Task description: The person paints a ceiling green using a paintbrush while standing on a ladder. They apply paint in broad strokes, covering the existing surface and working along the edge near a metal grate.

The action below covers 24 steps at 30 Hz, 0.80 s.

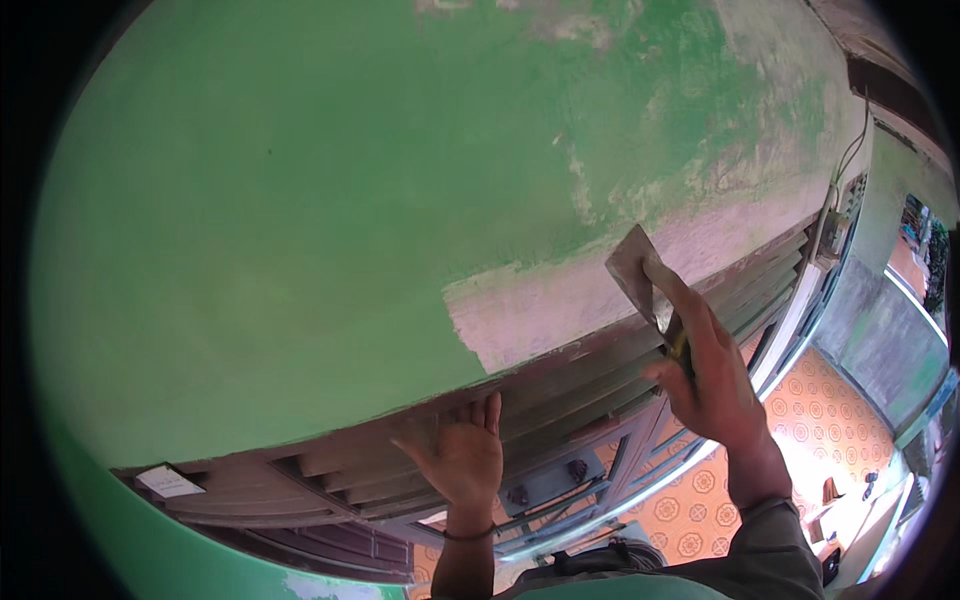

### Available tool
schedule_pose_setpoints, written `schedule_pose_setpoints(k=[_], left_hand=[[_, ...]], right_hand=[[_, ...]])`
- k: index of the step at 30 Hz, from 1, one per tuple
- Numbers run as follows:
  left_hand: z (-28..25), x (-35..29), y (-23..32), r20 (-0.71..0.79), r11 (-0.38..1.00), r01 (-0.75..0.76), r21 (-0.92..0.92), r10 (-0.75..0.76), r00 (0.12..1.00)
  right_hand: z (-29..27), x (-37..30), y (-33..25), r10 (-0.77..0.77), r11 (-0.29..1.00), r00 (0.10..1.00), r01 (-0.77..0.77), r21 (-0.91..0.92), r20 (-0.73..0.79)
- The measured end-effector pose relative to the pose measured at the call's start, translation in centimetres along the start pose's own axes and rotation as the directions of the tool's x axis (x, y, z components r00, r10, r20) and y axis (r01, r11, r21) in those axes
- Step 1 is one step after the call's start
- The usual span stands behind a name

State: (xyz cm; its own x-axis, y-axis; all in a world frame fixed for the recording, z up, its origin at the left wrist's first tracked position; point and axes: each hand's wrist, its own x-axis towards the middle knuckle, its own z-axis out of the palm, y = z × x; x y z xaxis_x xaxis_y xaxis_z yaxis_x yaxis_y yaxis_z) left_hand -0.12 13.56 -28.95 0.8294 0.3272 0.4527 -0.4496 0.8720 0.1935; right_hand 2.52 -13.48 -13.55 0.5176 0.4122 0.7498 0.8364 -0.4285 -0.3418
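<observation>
My right hand (712, 375) is wrapped round the handle of a scraper (634, 268), its index finger stretched along the wide metal blade. The blade is at the border between green paint and a pale pinkish bared strip (545, 318) on the green wall (270, 260). Whether its edge touches the wall, I cannot tell. Lower and to the left, my left hand (465, 458) is raised with its fingers spread, holding nothing. Its fingertips are up against the brown slats (560, 400) below the wall.
A small white card (171, 481) sits on the slats at far left. Cables and an electrical box (832, 235) are at the right end of the wall. Far below lies an orange patterned floor (690, 515), with several small objects at lower right.
</observation>
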Motion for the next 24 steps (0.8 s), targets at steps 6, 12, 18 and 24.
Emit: schedule_pose_setpoints(k=[6, 12, 18, 24], left_hand=[[-0.1, 2.3, -0.7, -0.100, 0.989, 0.008, -0.150, -0.023, 0.995], [-1.5, 5.0, -0.9, -0.023, 0.966, 0.010, -0.257, -0.017, 1.000], [-4.3, 8.7, -2.2, 0.033, 0.962, -0.063, -0.266, 0.074, 0.997], [-4.2, 8.6, -2.1, 0.023, 0.970, -0.070, -0.235, 0.078, 0.997]], right_hand=[[-2.5, 5.8, -2.2, -0.064, 0.947, 0.997, 0.048, -0.317, -0.040], [-4.2, 11.4, -3.9, -0.193, 0.849, 0.967, 0.082, -0.522, -0.164], [-4.5, 14.9, -5.2, -0.224, 0.765, 0.948, 0.026, -0.644, -0.227], [-3.1, 15.2, -6.8, -0.273, 0.721, 0.918, -0.004, -0.693, -0.289]])
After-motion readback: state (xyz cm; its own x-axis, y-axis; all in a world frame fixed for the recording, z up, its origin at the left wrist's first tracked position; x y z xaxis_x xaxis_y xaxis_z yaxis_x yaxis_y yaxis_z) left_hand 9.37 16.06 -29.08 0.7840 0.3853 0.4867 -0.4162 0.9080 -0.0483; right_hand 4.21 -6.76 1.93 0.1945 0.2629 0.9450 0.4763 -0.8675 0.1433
